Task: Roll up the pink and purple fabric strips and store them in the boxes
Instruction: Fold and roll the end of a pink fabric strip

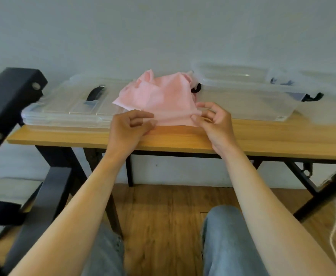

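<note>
Task at an early stage, judged from the layout. Left of the pink fabric, a clear box lies closed on the table. The left hand and right hand each pinch the fabric's near edge, where rolling has barely begun. Right of the fabric, another clear box holds nothing discernible. No purple strip is visible; blur obscures the box contents.

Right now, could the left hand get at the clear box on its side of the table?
Probably yes: the clear box lies just beside the left hand, nothing between, though that hand holds pink fabric.
</note>
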A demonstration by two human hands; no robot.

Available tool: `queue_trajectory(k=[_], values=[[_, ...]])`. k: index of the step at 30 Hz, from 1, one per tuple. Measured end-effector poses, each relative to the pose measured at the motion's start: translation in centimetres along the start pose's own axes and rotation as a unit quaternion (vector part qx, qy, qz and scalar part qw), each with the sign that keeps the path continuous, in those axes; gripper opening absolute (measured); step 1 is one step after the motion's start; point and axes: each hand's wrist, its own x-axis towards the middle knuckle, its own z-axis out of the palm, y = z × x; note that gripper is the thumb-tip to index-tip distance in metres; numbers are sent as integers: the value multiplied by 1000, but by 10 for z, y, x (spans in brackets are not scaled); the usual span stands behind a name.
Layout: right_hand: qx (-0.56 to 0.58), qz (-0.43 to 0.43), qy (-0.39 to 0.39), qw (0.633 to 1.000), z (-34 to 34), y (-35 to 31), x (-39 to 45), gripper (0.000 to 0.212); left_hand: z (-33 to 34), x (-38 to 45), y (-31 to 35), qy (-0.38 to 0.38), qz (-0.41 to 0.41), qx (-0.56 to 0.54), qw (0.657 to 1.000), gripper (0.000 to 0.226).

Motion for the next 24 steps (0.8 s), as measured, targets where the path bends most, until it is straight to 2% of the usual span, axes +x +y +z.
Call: queue_trajectory(k=[3,6,9,12,14,16,19,24], values=[[-18,-11,6,1000,1,3,0,20,-5,-7,1,-4,21,26,999,25],[17,-14,2,1000,0,3,-2,12,-11,-12,0,-33,40,69,996,27],[79,14,-42,996,-5,-2,-12,18,-14,-22,-1,-35,59,97,993,31],[128,22,-125,984,-14,-4,-32,38,-16,-38,-6,-7,79,100,992,27],[76,-13,-138,987,-21,-3,-46,41,-18,-48,-11,7,75,74,994,25],[22,-54,-124,991,-24,-1,-56,33,-19,-57,-18,16,93,75,993,25],[-2,-84,-109,990,-26,4,-71,25,-16,-75,-23,16,103,67,992,26],[-81,-92,-134,983,-36,22,-94,34,-12,-103,-28,20,90,62,994,11]])
